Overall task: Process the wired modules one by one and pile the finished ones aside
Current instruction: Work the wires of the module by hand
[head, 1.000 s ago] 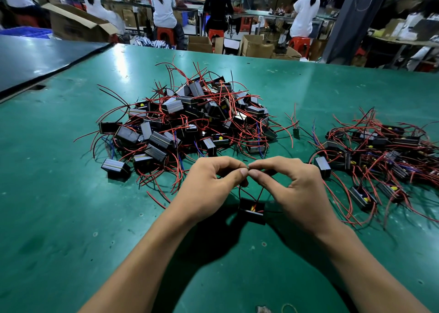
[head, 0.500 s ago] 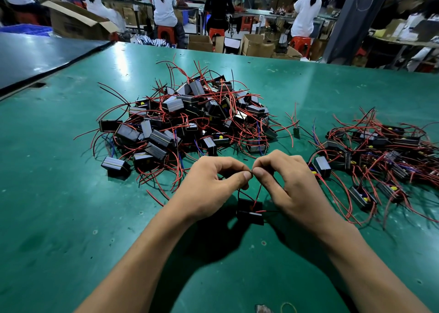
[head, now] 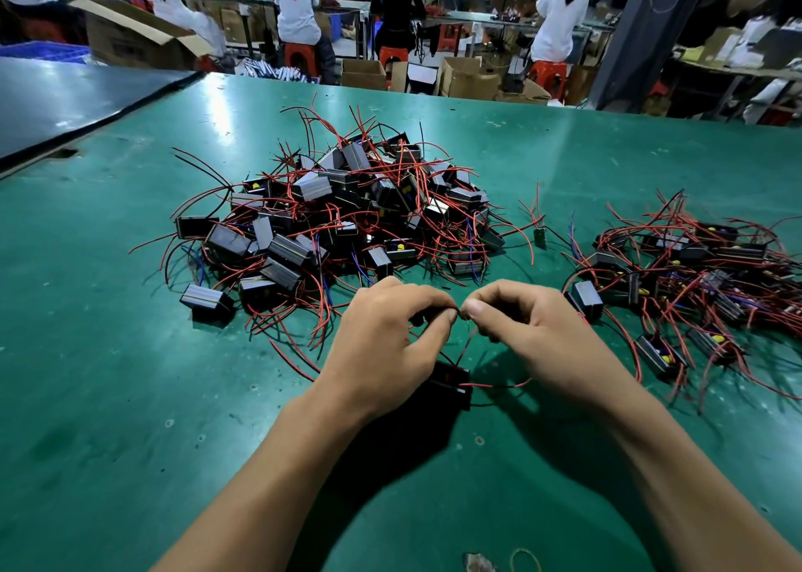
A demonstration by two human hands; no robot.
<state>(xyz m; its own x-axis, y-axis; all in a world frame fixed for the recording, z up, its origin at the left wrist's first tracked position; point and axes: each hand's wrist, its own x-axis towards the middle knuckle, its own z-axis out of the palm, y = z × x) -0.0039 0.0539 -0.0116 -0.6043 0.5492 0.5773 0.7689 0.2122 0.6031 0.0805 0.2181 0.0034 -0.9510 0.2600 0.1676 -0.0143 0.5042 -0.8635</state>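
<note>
One small black module (head: 451, 382) with red and black leads hangs just above the green table (head: 108, 376) below my hands. My left hand (head: 386, 341) and my right hand (head: 538, 332) meet above it, thumb tips almost touching, each pinching the ends of its wires (head: 471, 345). A big heap of black modules with red wires (head: 343, 220) lies beyond my hands in the middle of the table. A second, flatter pile of wired modules (head: 694, 285) lies to the right.
A lone small part with red leads (head: 539, 235) lies between the two piles. A rubber band (head: 525, 560) and a scrap sit at the near edge. A dark table (head: 65, 102) adjoins on the left. Several people work at benches beyond, among cardboard boxes (head: 468, 78).
My hands stay together pinching the wires, twisting slightly. The module beneath them has shifted a little to the left and tilted.
</note>
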